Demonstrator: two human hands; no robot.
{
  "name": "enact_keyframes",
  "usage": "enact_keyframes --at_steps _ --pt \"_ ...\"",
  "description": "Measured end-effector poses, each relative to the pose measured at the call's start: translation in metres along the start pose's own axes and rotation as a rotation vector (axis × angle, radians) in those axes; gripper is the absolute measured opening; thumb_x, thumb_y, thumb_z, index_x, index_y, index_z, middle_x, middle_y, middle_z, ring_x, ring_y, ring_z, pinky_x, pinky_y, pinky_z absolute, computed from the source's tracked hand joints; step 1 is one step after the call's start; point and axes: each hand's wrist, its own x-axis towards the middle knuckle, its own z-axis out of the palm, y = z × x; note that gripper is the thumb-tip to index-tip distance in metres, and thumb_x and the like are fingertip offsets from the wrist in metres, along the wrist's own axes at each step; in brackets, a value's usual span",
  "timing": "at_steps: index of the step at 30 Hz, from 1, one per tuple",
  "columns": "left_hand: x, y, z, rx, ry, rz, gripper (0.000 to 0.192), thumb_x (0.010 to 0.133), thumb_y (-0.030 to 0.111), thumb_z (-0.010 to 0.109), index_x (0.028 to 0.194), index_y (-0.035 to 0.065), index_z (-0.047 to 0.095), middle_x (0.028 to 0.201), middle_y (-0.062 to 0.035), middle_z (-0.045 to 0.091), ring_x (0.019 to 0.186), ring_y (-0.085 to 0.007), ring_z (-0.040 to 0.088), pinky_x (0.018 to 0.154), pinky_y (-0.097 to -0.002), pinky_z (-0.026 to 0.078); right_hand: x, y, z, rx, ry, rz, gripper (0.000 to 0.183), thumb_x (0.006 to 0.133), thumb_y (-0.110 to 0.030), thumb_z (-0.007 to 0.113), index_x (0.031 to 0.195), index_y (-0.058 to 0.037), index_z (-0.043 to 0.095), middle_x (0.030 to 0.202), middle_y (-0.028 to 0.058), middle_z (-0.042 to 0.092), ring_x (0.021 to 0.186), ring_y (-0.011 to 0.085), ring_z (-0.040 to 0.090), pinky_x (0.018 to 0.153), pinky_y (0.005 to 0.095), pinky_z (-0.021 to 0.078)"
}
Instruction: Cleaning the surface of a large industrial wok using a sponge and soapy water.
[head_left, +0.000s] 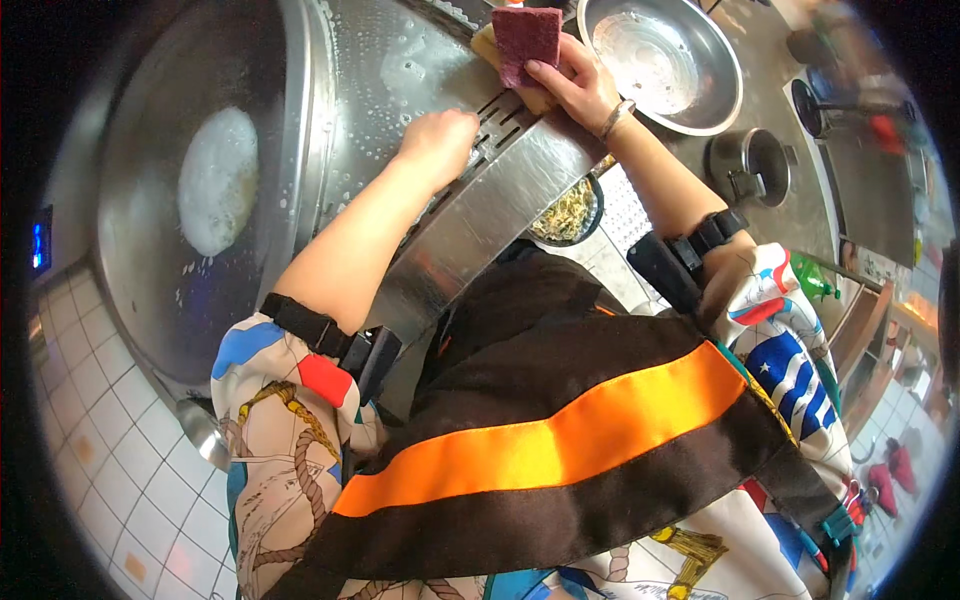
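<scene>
My right hand pinches a maroon scouring pad between thumb and fingers. A yellowish sponge or cloth shows behind and below the pad; whether my fingers also grip it is hidden. My left hand is curled into a fist at the wet steel cooktop, beside its slotted front drain. Nothing shows in that fist, though its fingertips are out of sight. Water drops and suds dot the steel around it.
A large wok with a patch of white foam fills the left. At upper right are a wide metal basin and a steel pot. Below the steel front edge sits a dark container of food scraps.
</scene>
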Motion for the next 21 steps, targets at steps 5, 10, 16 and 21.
enact_keyframes --at_steps 5,10,16,21 --pt "0.005 0.004 -0.004 0.118 -0.164 0.023 0.012 0.067 0.011 0.055 0.075 0.0019 0.054 0.079 -0.0176 0.059 0.072 -0.0344 0.057 0.063 -0.0426 0.046 -0.003 0.001 0.003 0.047 0.014 0.037 0.032 0.075 -0.027 0.059 0.1 -0.0058 0.056 0.106 0.0129 0.053 0.096 0.0272 0.052 0.083 0.0325 0.0397" --pt "-0.003 0.0 -0.015 -0.2 -0.04 -0.123 0.018 0.063 0.014 0.058 0.075 0.0006 0.054 0.07 -0.0153 0.059 0.063 -0.0265 0.058 0.059 -0.0351 0.047 -0.001 -0.005 0.003 0.067 0.011 0.047 0.033 0.075 -0.027 0.059 0.1 -0.0054 0.056 0.106 0.0127 0.053 0.097 0.0273 0.051 0.084 0.0328 0.0392" --pt "-0.032 0.077 -0.04 -0.711 0.022 -0.034 0.011 0.064 0.008 0.057 0.074 0.0021 0.053 0.058 -0.0024 0.053 0.055 -0.0082 0.053 0.05 -0.0245 0.043 0.001 -0.011 -0.003 0.033 0.0 0.011 0.035 0.075 -0.027 0.059 0.101 -0.0041 0.054 0.106 0.013 0.053 0.096 0.0268 0.052 0.083 0.0322 0.0398" --pt "-0.028 0.139 -0.008 -0.702 0.055 0.091 0.017 0.065 0.005 0.053 0.081 0.0034 0.052 0.077 -0.0152 0.057 0.074 -0.0334 0.056 0.064 -0.0391 0.045 -0.004 -0.007 -0.001 0.09 -0.041 0.056 0.034 0.076 -0.024 0.058 0.103 -0.0031 0.054 0.105 0.0137 0.054 0.097 0.0257 0.052 0.084 0.0311 0.039"
